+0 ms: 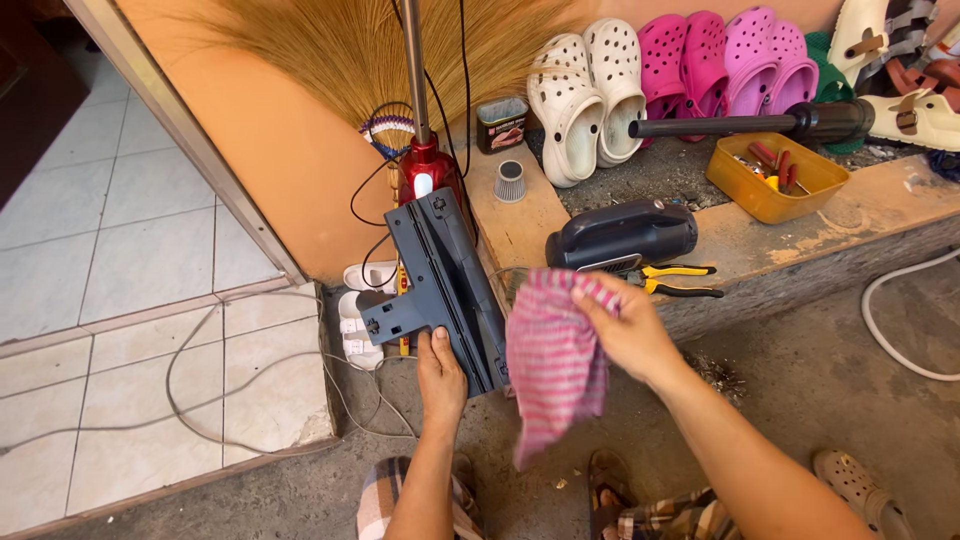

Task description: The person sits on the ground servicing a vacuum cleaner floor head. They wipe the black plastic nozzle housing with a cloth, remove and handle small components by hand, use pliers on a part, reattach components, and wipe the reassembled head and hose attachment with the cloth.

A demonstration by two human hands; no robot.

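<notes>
Vacuum head [440, 290], dark grey, stands tilted against the wooden ledge [520, 225], steadied at its lower edge by the left hand [440, 375] while the right hand's [625, 330] fingers pinch a pink cloth [553, 365] against its side.

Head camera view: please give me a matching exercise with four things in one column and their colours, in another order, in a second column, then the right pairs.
Things:
1. cloth held in the right hand
2. vacuum head held by the left hand
3. tray on the ledge
4. pair of clogs nearest the broom

Colours:
A. yellow
B. white
C. pink striped
D. dark grey

Pairs: 1-C, 2-D, 3-A, 4-B
</notes>
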